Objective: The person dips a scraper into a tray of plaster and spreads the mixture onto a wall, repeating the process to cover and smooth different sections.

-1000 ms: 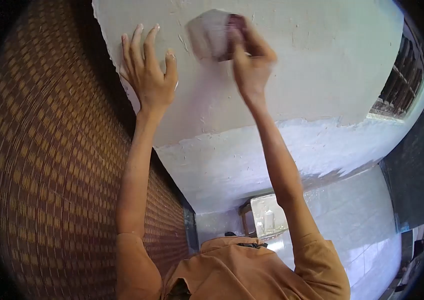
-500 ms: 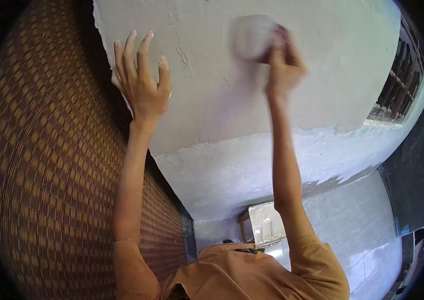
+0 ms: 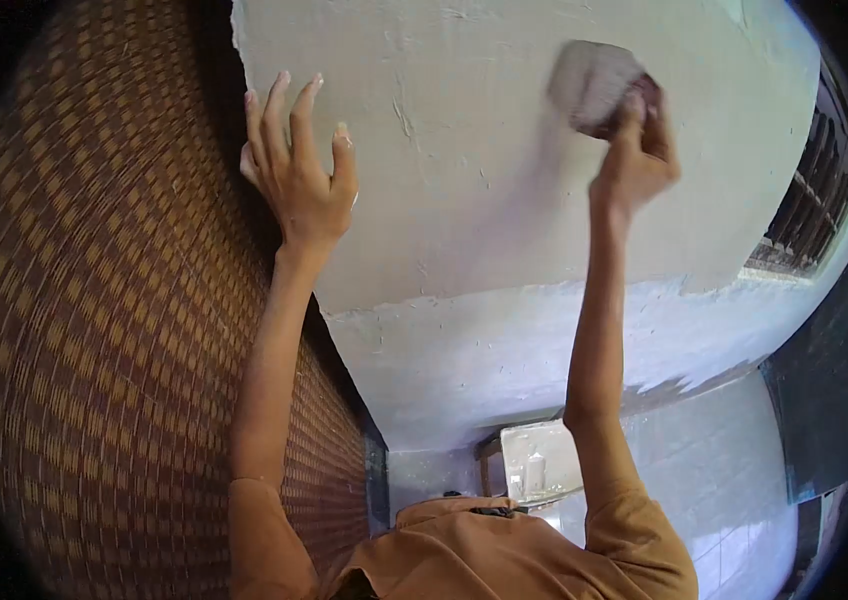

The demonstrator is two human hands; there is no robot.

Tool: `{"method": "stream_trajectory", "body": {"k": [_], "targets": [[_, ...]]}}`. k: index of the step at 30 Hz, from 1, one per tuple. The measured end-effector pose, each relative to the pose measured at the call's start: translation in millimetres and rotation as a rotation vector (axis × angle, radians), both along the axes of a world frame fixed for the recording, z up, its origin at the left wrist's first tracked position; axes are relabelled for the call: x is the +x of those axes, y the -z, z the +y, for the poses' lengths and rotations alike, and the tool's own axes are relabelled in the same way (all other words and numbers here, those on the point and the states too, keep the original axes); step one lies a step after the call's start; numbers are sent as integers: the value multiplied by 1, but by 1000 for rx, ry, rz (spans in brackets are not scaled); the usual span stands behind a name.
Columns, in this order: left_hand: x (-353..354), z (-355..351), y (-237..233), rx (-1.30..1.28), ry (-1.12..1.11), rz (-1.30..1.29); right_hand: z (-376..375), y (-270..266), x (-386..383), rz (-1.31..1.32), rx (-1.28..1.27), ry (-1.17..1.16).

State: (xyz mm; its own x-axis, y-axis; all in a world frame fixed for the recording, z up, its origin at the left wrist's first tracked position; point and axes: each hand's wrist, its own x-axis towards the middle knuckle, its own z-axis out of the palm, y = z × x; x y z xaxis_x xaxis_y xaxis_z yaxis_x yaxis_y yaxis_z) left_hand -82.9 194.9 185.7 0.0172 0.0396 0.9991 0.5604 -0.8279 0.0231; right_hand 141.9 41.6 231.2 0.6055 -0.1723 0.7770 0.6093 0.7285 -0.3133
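Observation:
In my right hand (image 3: 636, 165) is a flat greyish pad (image 3: 596, 88) with a dark reddish back, gripped between thumb and fingers at its right side. The pad is over the upper part of a pale plastered wall (image 3: 464, 200), slightly blurred. My left hand (image 3: 302, 180) has its fingers spread near the wall's left edge and holds nothing. White residue marks its fingertips. Small ridges and scratches show in the plaster between both hands.
A woven brown panel (image 3: 104, 300) runs down the left side. A barred opening (image 3: 804, 205) sits at the right. Below are a small table (image 3: 544, 450) with a pale top and the grey floor (image 3: 704, 430).
My right hand and the pad have moved right and slightly down in the view. The left hand, still spread, and the wall's left edge appear shifted a little to the right.

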Motion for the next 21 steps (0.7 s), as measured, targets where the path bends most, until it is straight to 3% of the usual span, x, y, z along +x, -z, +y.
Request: {"method": "stream_trajectory", "body": {"k": [2,4,6,7,10,12,14,16,17,18,20,21], "targets": [[-2,2,3,-1,-27,-32,3,-2,-9,1,31,11],[4,2,1,-9,-14,-25,36,4,-30,-224,-83,84],[9,-1,0,-11,-6,-27,57,12,-69,-297,-173,-62],[10,-2,-1,-11,-1,-22,60,12,-67,-331,-212,27],[-3,-4,2,-17,-15,-6,39,3,-34,-128,-154,7],[-10,-3,4,-28,-33,-6,18,-5,-27,-138,-36,37],[-11,-3,7,-15,-8,-23,20,-8,-42,-95,-30,-85],[-2,0,6,-21,4,-16,46,1,-56,-184,-203,-18],[2,1,5,-18,11,-18,67,6,-63,-179,-150,-224],[6,-2,6,-19,15,-16,67,6,-56,-176,-151,-220],[6,-5,8,-50,9,8,59,5,-39,-208,-163,116],[2,-5,10,-47,2,4,42,1,-36,-117,-111,-7]]}}
